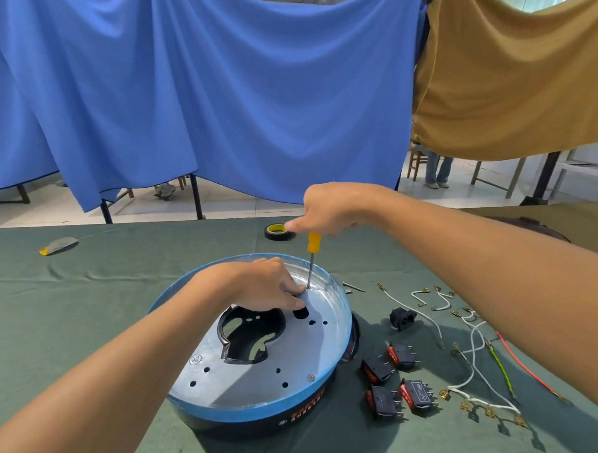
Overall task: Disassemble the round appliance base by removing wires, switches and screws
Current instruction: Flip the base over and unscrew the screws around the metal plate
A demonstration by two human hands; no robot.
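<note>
1. The left forearm, lower left, leads to the left hand (259,286) resting on the base (296,356) at lower centre. Its fingers bend down beside the screwdriver tip; I cannot tell whether they pinch anything.
2. The right hand (331,207), above centre, grips the handle of the upright screwdriver (312,256).
3. The base looks stiff, fairly heavy and smooth-topped, so it is probably best held by its rim.
4. Switches (397,379) and wires (474,355) lie loose at lower right.

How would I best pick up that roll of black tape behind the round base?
The roll of black tape lies flat, hole up. From above, pinch its ring wall, thumb outside, finger in the hole. The right hand, holding the screwdriver, hangs close on its right, so I'd approach from the left.
</note>
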